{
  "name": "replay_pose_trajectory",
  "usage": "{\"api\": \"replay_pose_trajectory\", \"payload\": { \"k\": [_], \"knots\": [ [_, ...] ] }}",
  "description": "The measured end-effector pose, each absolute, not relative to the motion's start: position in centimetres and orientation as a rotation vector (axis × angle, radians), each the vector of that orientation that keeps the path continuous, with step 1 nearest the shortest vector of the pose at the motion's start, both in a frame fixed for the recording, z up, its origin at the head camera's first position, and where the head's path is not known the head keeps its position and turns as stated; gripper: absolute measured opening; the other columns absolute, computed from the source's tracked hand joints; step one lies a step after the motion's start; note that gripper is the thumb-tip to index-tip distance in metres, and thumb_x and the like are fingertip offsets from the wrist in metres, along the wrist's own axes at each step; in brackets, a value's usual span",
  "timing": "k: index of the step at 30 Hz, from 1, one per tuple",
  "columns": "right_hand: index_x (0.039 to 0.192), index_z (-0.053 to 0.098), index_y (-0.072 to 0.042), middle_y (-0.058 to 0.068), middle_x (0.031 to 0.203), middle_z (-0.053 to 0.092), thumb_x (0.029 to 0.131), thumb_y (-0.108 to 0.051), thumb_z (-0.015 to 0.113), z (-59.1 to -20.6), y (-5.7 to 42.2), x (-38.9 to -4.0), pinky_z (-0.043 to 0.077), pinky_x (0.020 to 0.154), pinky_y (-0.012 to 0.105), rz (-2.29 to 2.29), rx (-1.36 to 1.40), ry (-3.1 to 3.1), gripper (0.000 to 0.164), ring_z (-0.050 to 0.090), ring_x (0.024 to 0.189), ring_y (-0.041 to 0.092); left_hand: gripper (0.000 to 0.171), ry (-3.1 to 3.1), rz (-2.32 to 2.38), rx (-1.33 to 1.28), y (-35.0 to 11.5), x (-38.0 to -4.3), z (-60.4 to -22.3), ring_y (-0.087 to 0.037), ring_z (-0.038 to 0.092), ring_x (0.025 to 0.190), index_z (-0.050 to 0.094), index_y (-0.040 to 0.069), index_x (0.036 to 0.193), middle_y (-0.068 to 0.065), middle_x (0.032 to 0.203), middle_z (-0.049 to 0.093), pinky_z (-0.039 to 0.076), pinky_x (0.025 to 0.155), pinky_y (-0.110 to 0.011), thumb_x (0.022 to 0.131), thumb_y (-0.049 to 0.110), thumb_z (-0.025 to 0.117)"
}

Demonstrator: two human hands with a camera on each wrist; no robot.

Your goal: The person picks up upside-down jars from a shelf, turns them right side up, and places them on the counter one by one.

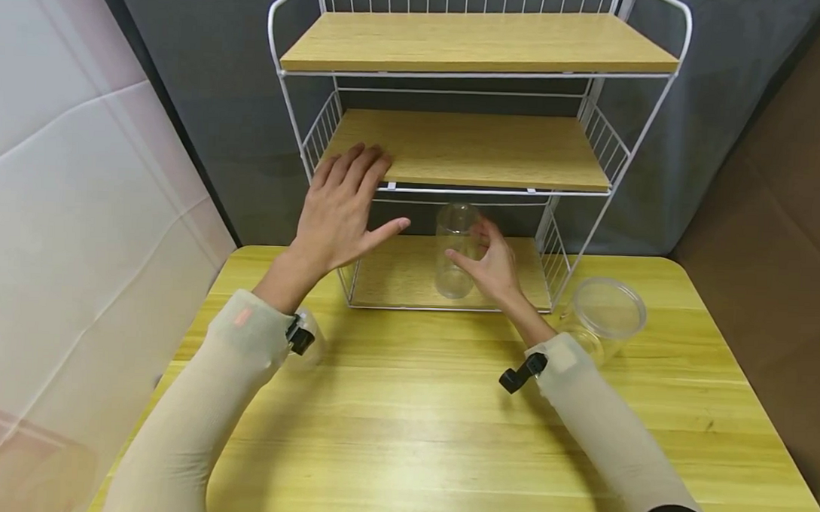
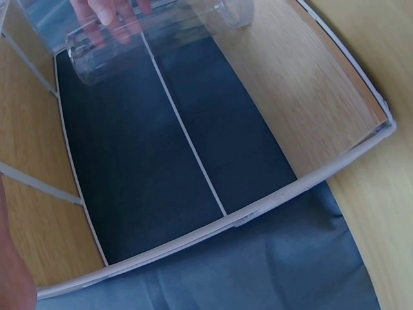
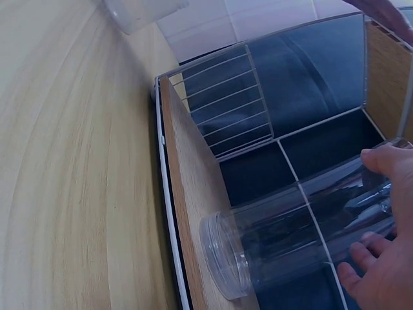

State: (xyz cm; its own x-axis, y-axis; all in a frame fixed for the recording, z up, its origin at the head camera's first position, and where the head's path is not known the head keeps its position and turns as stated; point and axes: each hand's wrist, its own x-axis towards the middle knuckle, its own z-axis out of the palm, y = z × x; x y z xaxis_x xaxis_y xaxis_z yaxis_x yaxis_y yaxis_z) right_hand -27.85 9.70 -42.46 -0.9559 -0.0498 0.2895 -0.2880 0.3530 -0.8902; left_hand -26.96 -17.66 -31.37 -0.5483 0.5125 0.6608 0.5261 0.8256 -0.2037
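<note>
A tall clear plastic jar (image 1: 452, 276) stands upright on the bottom board (image 1: 396, 274) of a white wire rack. My right hand (image 1: 476, 249) grips its side, thumb behind and fingers across the front. In the right wrist view the jar (image 3: 284, 242) lies between thumb and fingers of that hand (image 3: 381, 258). My left hand (image 1: 358, 186) lies flat on the front left edge of the middle board (image 1: 481, 149), fingers straight, thumb out. The left wrist view looks into the bottom tier, with the jar (image 2: 129, 39) at its top edge.
The rack has three wooden boards; the top board (image 1: 478, 40) is bare. A wide clear jar (image 1: 601, 315) stands on the yellow table (image 1: 418, 422) right of the rack. Another clear jar (image 1: 310, 344) shows partly behind my left wrist. A grey cloth hangs behind.
</note>
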Motion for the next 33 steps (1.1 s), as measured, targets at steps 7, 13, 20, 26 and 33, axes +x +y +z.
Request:
{"api": "replay_pose_trajectory", "payload": {
  "k": [7, 13, 20, 26, 33],
  "knots": [
    [0.156, 0.045, -0.003, 0.022, 0.142, 0.063, 0.083, -0.023, 0.092, -42.3, 9.5, -27.8, 0.050, 0.113, 0.048, 1.646, 0.310, -2.379, 0.089, 0.061, 0.131, 0.038, 0.099, -2.261, -0.053, -0.737, -17.7, -26.9, -31.3, -0.036, 0.037, 0.154, 0.043, 0.008, 0.159, -0.016, 0.161, 0.046, 0.027, 0.126, -0.056, 0.098, 0.085, 0.024],
    [0.154, 0.047, -0.002, 0.025, 0.142, 0.062, 0.083, -0.020, 0.092, -42.2, 9.5, -27.1, 0.050, 0.113, 0.047, 1.679, 0.333, -2.346, 0.086, 0.061, 0.131, 0.036, 0.098, -2.293, -0.086, -0.742, -17.7, -26.4, -31.0, -0.035, 0.035, 0.154, 0.043, 0.009, 0.160, -0.016, 0.163, 0.044, 0.023, 0.127, -0.056, 0.099, 0.084, 0.022],
    [0.154, 0.046, -0.002, 0.026, 0.142, 0.061, 0.084, -0.018, 0.091, -41.7, 9.7, -25.6, 0.051, 0.112, 0.048, 1.709, 0.364, -2.323, 0.085, 0.060, 0.132, 0.037, 0.099, -2.340, -0.146, -0.766, -17.7, -25.5, -31.0, -0.034, 0.027, 0.159, 0.037, 0.010, 0.163, -0.017, 0.167, 0.037, 0.016, 0.130, -0.056, 0.099, 0.084, 0.023],
    [0.153, 0.046, -0.003, 0.019, 0.140, 0.062, 0.085, -0.016, 0.090, -41.3, 10.2, -23.9, 0.050, 0.111, 0.050, 1.806, 0.378, -2.291, 0.082, 0.059, 0.130, 0.033, 0.099, -2.363, -0.237, -0.792, -17.4, -24.4, -31.7, -0.032, 0.016, 0.163, 0.031, 0.008, 0.166, -0.018, 0.173, 0.027, 0.006, 0.133, -0.053, 0.100, 0.082, 0.025],
    [0.154, 0.045, -0.003, 0.017, 0.145, 0.060, 0.087, -0.009, 0.086, -40.1, 10.7, -21.5, 0.049, 0.114, 0.049, 1.919, 0.459, -2.240, 0.079, 0.057, 0.134, 0.032, 0.090, -2.289, -0.394, -0.892, -16.9, -22.1, -33.6, -0.034, 0.020, 0.162, 0.034, 0.004, 0.164, -0.019, 0.173, 0.025, 0.009, 0.132, -0.056, 0.105, 0.072, 0.036]
  ]
}}
